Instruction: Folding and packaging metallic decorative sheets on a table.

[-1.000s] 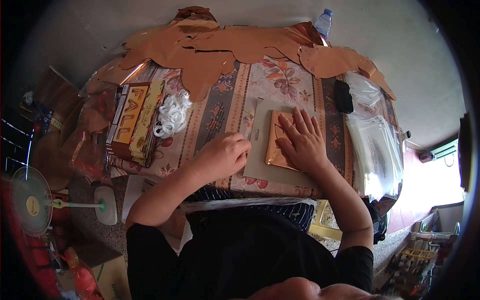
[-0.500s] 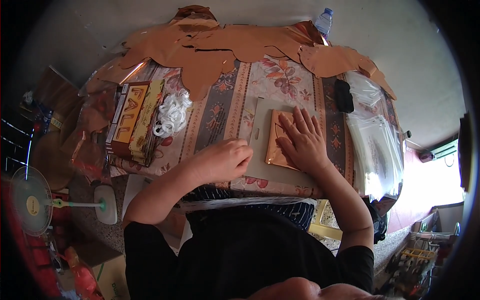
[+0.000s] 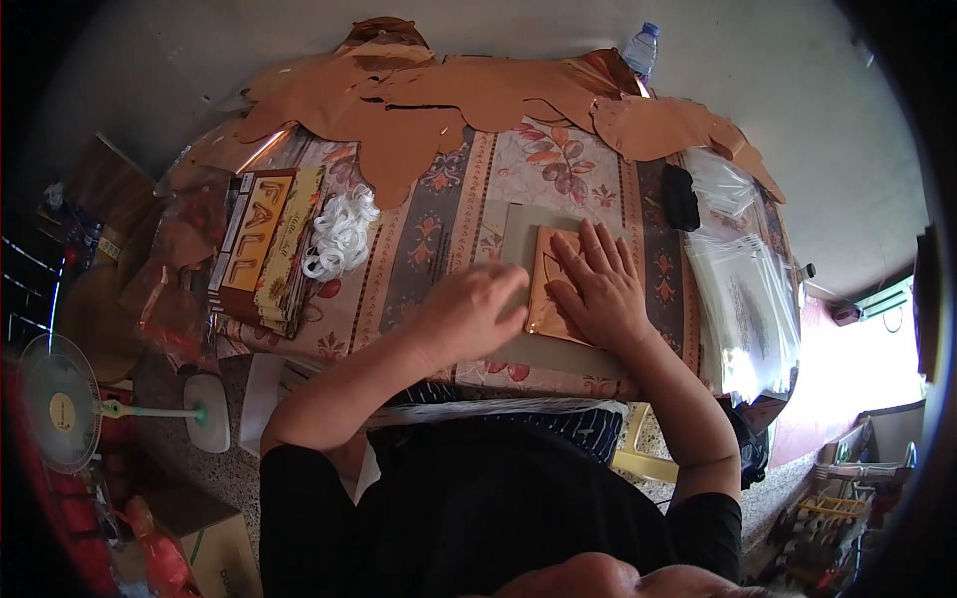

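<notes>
A copper-coloured foil piece, folded into a flat rectangle point(image 3: 544, 304), lies on a thin grey board point(image 3: 521, 221) at the table's near side. My right hand point(image 3: 605, 289) rests flat over it with fingers spread, covering its right part. Close to the foil's left edge, my left hand point(image 3: 474, 314) is curled into a loose fist above the board, slightly blurred. Nothing shows between its fingers.
Large copper foil sheets point(image 3: 528, 90) drape the table's far side. To the left lie printed packs point(image 3: 264, 239) and a bundle of white ribbon point(image 3: 342, 229). Clear plastic bags point(image 3: 743, 299) and a black item point(image 3: 681, 197) are at right; a water bottle point(image 3: 643, 50) stands behind.
My left hand has moved right and slightly up, closer to the folded foil. The right hand stays flat on the foil.
</notes>
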Motion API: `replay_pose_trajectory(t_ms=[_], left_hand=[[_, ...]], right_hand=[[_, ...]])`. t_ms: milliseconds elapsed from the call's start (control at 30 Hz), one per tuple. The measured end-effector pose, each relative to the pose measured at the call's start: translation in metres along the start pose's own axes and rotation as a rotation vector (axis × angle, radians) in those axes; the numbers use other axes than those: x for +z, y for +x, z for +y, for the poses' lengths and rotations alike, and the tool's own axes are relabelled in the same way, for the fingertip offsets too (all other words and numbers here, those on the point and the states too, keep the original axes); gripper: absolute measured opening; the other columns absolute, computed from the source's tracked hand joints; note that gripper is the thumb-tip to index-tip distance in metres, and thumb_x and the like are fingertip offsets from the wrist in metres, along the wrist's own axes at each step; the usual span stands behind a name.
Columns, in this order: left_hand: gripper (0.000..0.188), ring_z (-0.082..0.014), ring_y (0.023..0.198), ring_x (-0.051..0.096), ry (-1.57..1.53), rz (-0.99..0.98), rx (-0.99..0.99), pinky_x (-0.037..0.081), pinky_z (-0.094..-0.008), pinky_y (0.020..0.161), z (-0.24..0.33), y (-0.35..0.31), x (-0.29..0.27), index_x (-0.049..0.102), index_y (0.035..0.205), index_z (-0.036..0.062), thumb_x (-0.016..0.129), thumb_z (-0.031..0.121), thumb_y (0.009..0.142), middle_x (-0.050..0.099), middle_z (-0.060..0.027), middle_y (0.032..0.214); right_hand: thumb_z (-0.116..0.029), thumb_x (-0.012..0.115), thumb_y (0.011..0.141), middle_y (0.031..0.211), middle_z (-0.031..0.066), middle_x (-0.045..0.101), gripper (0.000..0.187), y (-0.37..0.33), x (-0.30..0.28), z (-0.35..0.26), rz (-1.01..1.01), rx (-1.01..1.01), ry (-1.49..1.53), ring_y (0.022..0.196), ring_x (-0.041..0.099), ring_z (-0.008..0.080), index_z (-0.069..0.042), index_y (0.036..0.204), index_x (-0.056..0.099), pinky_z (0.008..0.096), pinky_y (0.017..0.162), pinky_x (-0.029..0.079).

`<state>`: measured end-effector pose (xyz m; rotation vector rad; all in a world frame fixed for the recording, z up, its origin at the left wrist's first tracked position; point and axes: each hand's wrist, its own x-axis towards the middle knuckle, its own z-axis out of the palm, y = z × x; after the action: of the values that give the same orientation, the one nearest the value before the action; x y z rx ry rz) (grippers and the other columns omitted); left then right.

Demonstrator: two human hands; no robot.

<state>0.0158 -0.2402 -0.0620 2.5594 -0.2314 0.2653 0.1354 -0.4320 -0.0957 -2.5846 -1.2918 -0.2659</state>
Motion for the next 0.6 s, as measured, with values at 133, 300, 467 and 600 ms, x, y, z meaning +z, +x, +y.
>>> replay_pose_trajectory(t_ms=[133, 300, 467, 600], left_hand=[[0.053, -0.0331, 0.132, 0.040, 0.443, 0.158, 0.113, 0.036, -0.0451, 0.107, -0.033, 0.007, 0.010, 0.048, 0.131, -0.0018, 0.055, 0.035, 0.094, 0.044, -0.0209, 0.138], [0.068, -0.0340, 0.146, 0.015, 0.316, -0.084, 0.022, 0.011, -0.0475, 0.118, -0.037, 0.012, 0.025, 0.026, 0.147, -0.0035, 0.036, 0.045, 0.100, 0.023, -0.0215, 0.154], [0.068, -0.0327, 0.145, 0.018, 0.317, -0.080, 0.056, 0.011, -0.0496, 0.118, -0.031, 0.022, 0.034, 0.024, 0.147, -0.0035, 0.038, 0.044, 0.100, 0.025, -0.0210, 0.153], [0.065, -0.0334, 0.143, 0.024, 0.224, -0.085, 0.072, 0.016, -0.0506, 0.116, -0.033, 0.021, 0.023, 0.028, 0.148, 0.0018, 0.046, 0.040, 0.098, 0.030, -0.0204, 0.151]], right_hand=[[-0.046, 0.049, 0.093, 0.150, 0.0230, 0.032, 0.058, -0.001, 0.002, 0.001, 0.000, 0.002, -0.008, 0.141, 0.028, 0.0375, -0.021, 0.144, 0.043, 0.0485, 0.116, 0.017], [-0.046, 0.049, 0.093, 0.150, 0.0226, 0.032, 0.058, -0.001, 0.001, 0.000, -0.010, -0.002, -0.008, 0.141, 0.028, 0.0373, -0.021, 0.145, 0.042, 0.0483, 0.116, 0.016], [-0.045, 0.049, 0.093, 0.151, 0.0228, 0.032, 0.059, 0.000, -0.001, 0.000, -0.010, -0.006, -0.025, 0.141, 0.028, 0.0374, -0.020, 0.146, 0.040, 0.0483, 0.116, 0.016], [-0.045, 0.048, 0.093, 0.150, 0.0231, 0.032, 0.058, 0.000, 0.000, 0.001, 0.004, -0.007, -0.010, 0.141, 0.028, 0.0376, -0.020, 0.145, 0.041, 0.0483, 0.116, 0.017]])
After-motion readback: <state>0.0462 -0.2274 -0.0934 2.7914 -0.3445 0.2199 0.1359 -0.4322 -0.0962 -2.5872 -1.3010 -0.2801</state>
